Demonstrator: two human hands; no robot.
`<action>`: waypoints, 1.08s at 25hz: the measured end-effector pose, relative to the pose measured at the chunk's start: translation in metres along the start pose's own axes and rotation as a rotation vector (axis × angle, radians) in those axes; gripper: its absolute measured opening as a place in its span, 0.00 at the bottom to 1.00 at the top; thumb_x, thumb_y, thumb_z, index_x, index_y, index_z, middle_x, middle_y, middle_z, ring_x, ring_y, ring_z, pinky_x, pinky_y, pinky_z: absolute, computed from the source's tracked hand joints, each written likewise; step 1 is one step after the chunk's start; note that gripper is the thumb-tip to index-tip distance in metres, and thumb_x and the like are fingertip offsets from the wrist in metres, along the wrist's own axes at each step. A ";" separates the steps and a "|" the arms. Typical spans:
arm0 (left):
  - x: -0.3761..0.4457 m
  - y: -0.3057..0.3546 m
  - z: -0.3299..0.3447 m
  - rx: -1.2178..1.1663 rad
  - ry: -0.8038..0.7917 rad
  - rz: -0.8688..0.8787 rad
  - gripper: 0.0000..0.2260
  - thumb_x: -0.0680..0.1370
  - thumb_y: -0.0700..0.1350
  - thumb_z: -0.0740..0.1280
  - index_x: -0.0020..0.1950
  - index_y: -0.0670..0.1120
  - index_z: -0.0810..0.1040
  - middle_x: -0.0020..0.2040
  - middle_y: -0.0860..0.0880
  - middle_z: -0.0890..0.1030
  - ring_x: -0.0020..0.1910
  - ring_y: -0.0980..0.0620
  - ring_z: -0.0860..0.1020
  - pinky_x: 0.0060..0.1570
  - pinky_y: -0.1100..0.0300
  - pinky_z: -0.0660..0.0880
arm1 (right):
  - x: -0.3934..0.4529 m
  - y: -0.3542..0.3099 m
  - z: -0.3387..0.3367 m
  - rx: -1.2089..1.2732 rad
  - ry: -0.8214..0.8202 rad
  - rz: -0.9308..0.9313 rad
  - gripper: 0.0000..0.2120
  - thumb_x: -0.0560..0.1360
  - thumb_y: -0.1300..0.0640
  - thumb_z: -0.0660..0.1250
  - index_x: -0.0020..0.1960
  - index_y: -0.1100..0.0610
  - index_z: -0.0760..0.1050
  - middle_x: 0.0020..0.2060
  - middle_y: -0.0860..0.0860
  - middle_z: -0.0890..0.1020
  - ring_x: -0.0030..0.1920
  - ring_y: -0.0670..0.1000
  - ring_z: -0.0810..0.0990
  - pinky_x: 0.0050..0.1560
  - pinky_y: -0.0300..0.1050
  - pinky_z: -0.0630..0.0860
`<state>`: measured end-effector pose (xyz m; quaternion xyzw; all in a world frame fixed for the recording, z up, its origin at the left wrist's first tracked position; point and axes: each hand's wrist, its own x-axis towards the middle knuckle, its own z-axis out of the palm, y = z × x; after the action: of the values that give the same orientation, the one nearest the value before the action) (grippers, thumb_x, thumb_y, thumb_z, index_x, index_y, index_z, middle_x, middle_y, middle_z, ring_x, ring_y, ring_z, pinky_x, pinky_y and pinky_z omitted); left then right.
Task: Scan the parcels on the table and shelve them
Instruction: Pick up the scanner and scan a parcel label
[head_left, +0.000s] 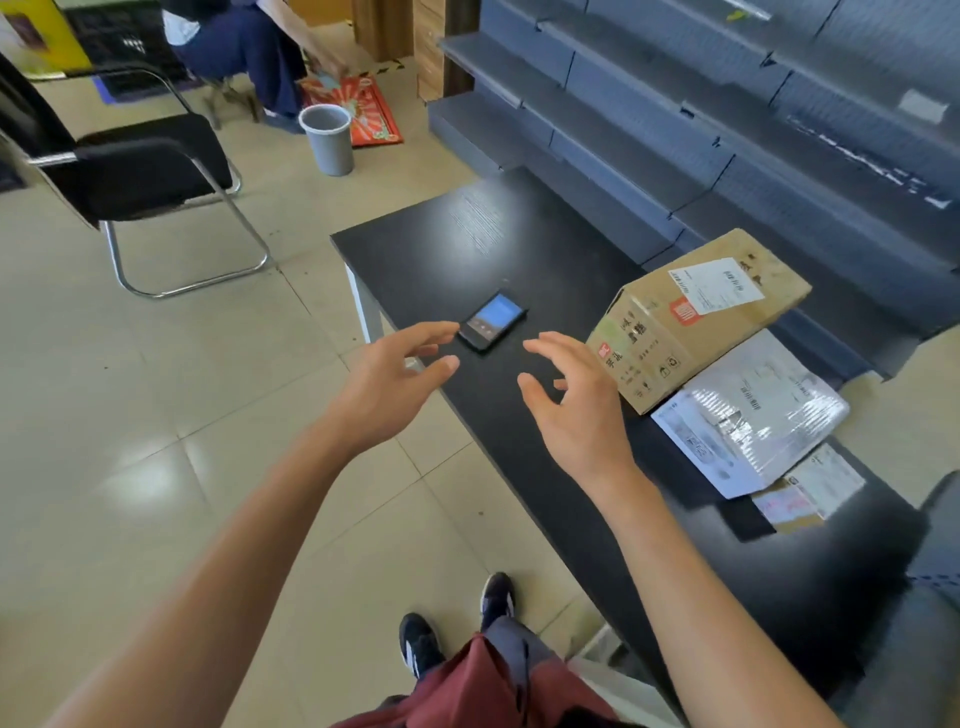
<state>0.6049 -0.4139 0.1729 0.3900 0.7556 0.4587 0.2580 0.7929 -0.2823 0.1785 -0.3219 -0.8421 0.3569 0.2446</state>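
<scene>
A handheld scanner (492, 320) with a lit blue screen lies flat on the black table (467, 239). My left hand (395, 379) hovers just left of it, fingers spread, holding nothing. My right hand (574, 400) hangs over the table between the scanner and a brown cardboard box (696, 317) with a white label, fingers loosely curled and empty. Beside the box lies a white plastic mailer (748, 415), and under its near corner a small labelled parcel (810, 493) shows.
Dark grey shelves (701, 130) rise right behind the table. A black chair (130, 166) and a grey bin (327, 137) stand on the tiled floor to the left. Another person sits at the far back by a red bag (374, 111).
</scene>
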 end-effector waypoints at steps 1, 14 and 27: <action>0.010 -0.004 -0.003 -0.004 -0.008 -0.005 0.16 0.81 0.50 0.69 0.68 0.57 0.78 0.60 0.66 0.80 0.62 0.65 0.76 0.64 0.49 0.77 | 0.010 0.000 0.004 -0.002 -0.003 -0.001 0.17 0.80 0.59 0.69 0.68 0.54 0.77 0.69 0.48 0.76 0.70 0.47 0.72 0.65 0.55 0.75; 0.179 -0.027 -0.001 0.100 -0.165 -0.050 0.16 0.81 0.50 0.68 0.69 0.58 0.77 0.61 0.64 0.80 0.62 0.65 0.77 0.62 0.61 0.74 | 0.155 0.071 0.040 0.007 -0.012 0.185 0.18 0.80 0.58 0.68 0.69 0.56 0.76 0.68 0.50 0.77 0.68 0.49 0.74 0.65 0.54 0.77; 0.309 -0.058 0.039 0.145 -0.425 -0.090 0.14 0.81 0.46 0.69 0.66 0.56 0.80 0.57 0.64 0.82 0.58 0.71 0.77 0.54 0.78 0.69 | 0.204 0.137 0.081 -0.009 0.058 0.555 0.18 0.79 0.48 0.69 0.68 0.47 0.75 0.65 0.44 0.77 0.61 0.43 0.76 0.61 0.46 0.79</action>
<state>0.4398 -0.1557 0.0935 0.4610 0.7319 0.2989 0.4030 0.6539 -0.0985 0.0614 -0.5514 -0.7160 0.3972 0.1599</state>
